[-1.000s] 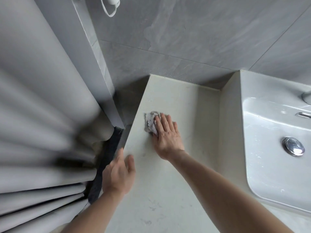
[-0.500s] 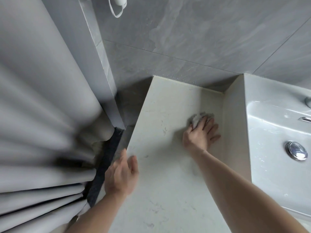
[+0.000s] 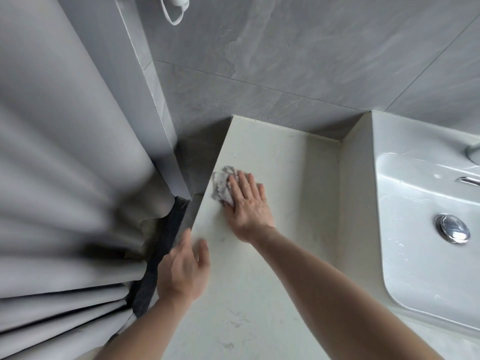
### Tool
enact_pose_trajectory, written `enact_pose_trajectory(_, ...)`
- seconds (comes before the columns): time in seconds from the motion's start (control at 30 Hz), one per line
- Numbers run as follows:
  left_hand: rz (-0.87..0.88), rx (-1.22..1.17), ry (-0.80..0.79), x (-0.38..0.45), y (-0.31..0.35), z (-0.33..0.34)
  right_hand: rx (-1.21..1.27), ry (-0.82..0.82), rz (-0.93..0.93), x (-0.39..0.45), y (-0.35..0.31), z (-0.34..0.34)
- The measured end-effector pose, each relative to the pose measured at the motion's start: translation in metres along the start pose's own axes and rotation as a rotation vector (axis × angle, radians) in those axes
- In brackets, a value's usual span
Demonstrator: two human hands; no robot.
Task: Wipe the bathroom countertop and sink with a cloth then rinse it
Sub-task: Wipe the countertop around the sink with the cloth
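Your right hand (image 3: 248, 206) presses the cloth (image 3: 222, 187) flat on the countertop (image 3: 285, 162), fingers straight and close together; the cloth protrudes beyond your fingertips. Your left hand (image 3: 183, 268) hovers relaxed, fingers loosely extended, holding nothing.

I see right hand (image 3: 248, 205) flat, pressing cloth (image 3: 220, 187) near bench (image 3: 285, 183) left edge | left hand (image 3: 183, 268) hovering open | sink (image 3: 426, 255) at right

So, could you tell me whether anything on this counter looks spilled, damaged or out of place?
Nothing stands out. The pale stone countertop shows only faint grey marks near its front, and the right hand presses the crumpled grey cloth flat.
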State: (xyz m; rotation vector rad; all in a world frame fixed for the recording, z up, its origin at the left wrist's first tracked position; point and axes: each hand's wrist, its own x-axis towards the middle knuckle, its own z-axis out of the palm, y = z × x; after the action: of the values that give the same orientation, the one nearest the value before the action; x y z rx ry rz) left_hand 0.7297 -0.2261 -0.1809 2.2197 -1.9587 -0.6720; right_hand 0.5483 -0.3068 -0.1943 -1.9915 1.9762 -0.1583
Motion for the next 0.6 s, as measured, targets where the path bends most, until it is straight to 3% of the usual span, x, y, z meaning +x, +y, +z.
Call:
enact_pose_trajectory(0.33, -0.013, -0.027, 0.005, 0.000, 0.001, 0.000, -0.097, 0.115, 0.553, -0.018, 0.140, -0.045)
enact_pose_trajectory(0.5, -0.022, -0.018, -0.007, 0.001, 0.002, -0.001, 0.068, 0.185, 0.741, 0.028, 0.114, -0.039)
enact_pose_trajectory(0.6, -0.015, -0.010, -0.006, 0.001, 0.004, -0.003, 0.047, 0.167, 0.602, 0.054, 0.066, -0.028)
